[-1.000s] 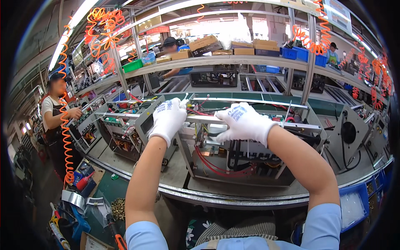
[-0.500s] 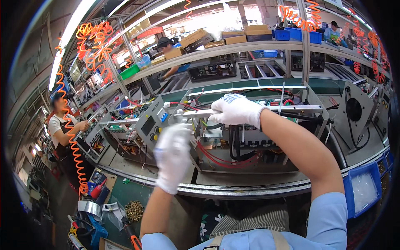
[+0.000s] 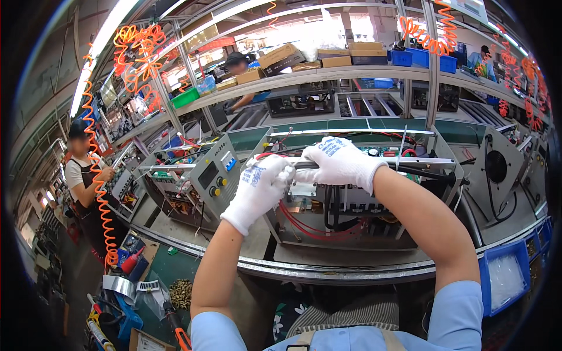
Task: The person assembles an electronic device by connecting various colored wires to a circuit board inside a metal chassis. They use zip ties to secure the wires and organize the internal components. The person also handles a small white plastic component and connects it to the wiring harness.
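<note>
An open metal chassis (image 3: pixel 374 234) with red and black wires inside stands on the line in front of me. A black cable bundle (image 3: pixel 305 165) runs along its top rail (image 3: pixel 427 161). My right hand (image 3: pixel 339 161), in a white glove, is closed over the bundle and rail from above. My left hand (image 3: pixel 260 187), also gloved, pinches the bundle's left end, its fingertips touching the right hand. A green circuit board (image 3: pixel 386 152) shows just behind the rail.
A grey unit with a display and knobs (image 3: pixel 213 172) stands to the left. A co-worker (image 3: pixel 85 181) stands far left beside orange coiled hoses (image 3: pixel 96 193). A blue bin (image 3: pixel 506 281) sits lower right, a fan panel (image 3: pixel 497 167) right, boxes on a shelf (image 3: pixel 281 58) above, hand tools (image 3: pixel 175 322) lower left.
My left hand has risen from near the line's front edge back up to the top rail, beside the right hand. The right hand stays on the rail.
</note>
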Demonstrator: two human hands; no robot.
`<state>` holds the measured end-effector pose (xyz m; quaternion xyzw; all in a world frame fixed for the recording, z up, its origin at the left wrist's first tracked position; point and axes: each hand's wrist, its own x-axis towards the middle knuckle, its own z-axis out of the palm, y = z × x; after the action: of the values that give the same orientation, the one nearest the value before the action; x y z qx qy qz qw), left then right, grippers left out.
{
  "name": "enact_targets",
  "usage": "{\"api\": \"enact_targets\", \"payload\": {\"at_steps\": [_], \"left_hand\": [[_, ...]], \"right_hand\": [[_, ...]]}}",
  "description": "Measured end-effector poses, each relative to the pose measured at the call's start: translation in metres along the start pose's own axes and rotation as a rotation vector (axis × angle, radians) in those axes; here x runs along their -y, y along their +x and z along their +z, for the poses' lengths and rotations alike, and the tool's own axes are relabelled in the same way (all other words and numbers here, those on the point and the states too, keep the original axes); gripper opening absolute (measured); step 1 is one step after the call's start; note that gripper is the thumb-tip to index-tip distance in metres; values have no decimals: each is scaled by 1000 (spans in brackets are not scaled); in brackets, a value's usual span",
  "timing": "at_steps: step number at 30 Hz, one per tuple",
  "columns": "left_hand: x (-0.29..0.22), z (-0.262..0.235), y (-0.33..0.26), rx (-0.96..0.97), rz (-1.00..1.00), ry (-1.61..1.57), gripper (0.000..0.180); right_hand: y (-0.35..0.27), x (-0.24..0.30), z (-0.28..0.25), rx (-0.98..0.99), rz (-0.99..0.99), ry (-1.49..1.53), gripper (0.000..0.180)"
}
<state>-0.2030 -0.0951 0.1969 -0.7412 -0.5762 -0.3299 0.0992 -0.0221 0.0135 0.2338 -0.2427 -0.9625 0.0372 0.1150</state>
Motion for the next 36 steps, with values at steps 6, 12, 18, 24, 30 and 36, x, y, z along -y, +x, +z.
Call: {"api": "enact_targets", "payload": {"at_steps": [6,12,18,24,30,36], "left_hand": [[8,15,-1,-121,93,50,17],[2,17,0,-98,118,112,16],[-16,28,-24,-282,-37,12,19],[-31,53,-50,-82,-626,-954,24],[-25,50,-7,-100,-839,-1469,11],[-5,95,1,-285,-730,-1556,9]], "right_hand": [[3,-7,-1,93,47,114,62],[8,-27,10,121,63,315,53],[-5,0,13,-99,5,-127,52],[-5,-3,9,-102,4,-55,52],[-3,-5,7,-45,15,62,51],[10,-5,-1,88,86,352,47]]}}
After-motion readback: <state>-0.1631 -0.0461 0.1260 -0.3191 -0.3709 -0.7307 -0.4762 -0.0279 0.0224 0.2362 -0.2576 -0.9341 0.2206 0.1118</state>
